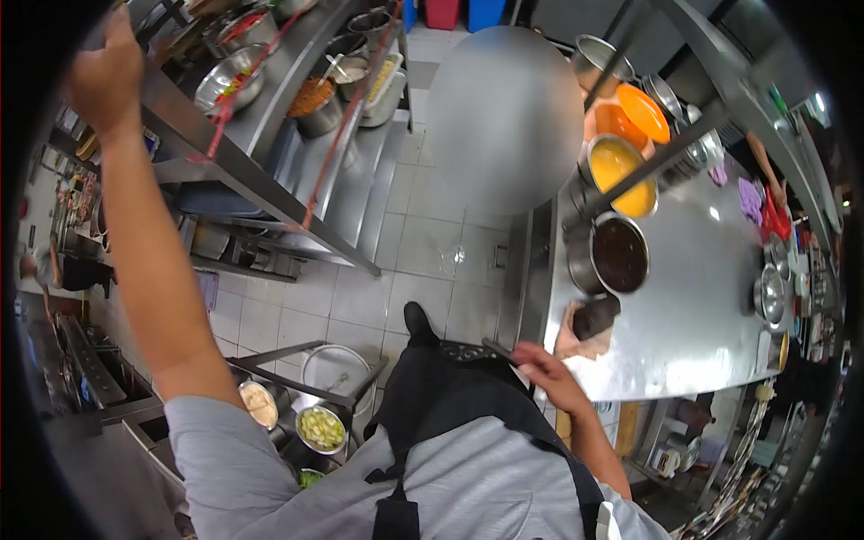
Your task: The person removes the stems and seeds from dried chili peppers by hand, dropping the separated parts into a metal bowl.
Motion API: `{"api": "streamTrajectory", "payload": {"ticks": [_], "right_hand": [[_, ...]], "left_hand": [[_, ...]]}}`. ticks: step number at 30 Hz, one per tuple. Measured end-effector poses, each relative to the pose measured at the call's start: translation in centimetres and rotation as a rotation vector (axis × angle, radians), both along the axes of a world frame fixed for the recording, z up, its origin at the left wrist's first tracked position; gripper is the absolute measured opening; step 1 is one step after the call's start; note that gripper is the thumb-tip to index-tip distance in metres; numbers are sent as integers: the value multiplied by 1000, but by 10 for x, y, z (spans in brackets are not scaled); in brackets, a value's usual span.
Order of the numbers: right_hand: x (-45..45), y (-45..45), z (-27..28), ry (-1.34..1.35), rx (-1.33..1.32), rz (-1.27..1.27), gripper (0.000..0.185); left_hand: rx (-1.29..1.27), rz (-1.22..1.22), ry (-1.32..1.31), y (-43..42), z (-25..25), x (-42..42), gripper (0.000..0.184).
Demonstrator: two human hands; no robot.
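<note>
My left hand [110, 79] is raised at the upper left, beside the corner of a metal shelf rack [193, 144]. Its fingers look curled around something at the dark edge of the view, and I cannot make out what. My right hand [551, 376] hangs in front of my apron [450, 387], near the steel table's corner. Its fingers are stretched out and nothing shows in them. Closest to it on the table are a dark cup-like thing [596, 317] on brownish paper [571, 342] and a pot of dark sauce [621, 255].
A pot of yellow liquid [623, 175] and an orange bowl [643, 113] stand farther along the steel table [693, 315]. The rack holds a bowl of chopped peppers [232, 79]. Low at my left are chopped green vegetables [320, 429]. A blurred patch hides the aisle ahead.
</note>
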State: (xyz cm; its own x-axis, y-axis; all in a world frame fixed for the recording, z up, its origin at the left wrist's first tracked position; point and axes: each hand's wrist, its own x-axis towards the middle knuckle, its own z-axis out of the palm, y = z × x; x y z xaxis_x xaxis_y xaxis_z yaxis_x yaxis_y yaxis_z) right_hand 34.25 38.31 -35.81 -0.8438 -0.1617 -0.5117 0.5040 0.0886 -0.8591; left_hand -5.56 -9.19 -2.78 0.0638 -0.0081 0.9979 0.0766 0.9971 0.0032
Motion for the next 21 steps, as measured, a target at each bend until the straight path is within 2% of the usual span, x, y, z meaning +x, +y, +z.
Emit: {"api": "streamTrajectory", "payload": {"ticks": [1,2,3,4,5,6,7,8,9,10,11,13,18,19,21], "right_hand": [[-16,-18,-13,-22,39,146,39],[-31,-32,-28,-39,78,294,39],[-47,-41,-38,-18,76,314,39],[-64,-50,-46,-131,1,340,43],[-82,-59,-51,-241,-67,374,47],[-101,-66,-51,-214,-68,418,47],[-120,-71,-51,-290,-84,408,46],[-135,-76,-53,-370,-97,405,45],[-148,-80,-64,-348,-97,463,45],[-158,-78,-90,-426,-110,362,47],[-165,-75,-120,-506,-116,259,49],[-170,-68,-183,-92,81,469,46],[-305,-124,-191,-51,122,882,46],[-326,-135,-194,-51,130,955,45],[-367,-157,-194,-41,148,1076,45]], "left_hand": [[7,-235,83,42,-8,27,66],[-7,-231,43,51,-20,34,69],[-24,-221,5,56,-34,39,74],[-32,-289,-125,67,-47,53,75],[-40,-427,-89,74,-65,54,70],[-55,-465,-163,76,-84,58,75],[-151,-373,-209,76,-102,65,75],[-155,-460,-222,78,-123,68,76],[-170,-422,-287,85,-135,79,75],[-149,-501,-437,79,-164,80,60],[-140,-465,-559,86,-168,91,51],[-74,-398,-672,93,-185,98,39],[115,-470,-788,98,-225,116,33],[136,-395,-782,99,-232,123,33],[117,-588,-757,99,-242,126,28]]}}
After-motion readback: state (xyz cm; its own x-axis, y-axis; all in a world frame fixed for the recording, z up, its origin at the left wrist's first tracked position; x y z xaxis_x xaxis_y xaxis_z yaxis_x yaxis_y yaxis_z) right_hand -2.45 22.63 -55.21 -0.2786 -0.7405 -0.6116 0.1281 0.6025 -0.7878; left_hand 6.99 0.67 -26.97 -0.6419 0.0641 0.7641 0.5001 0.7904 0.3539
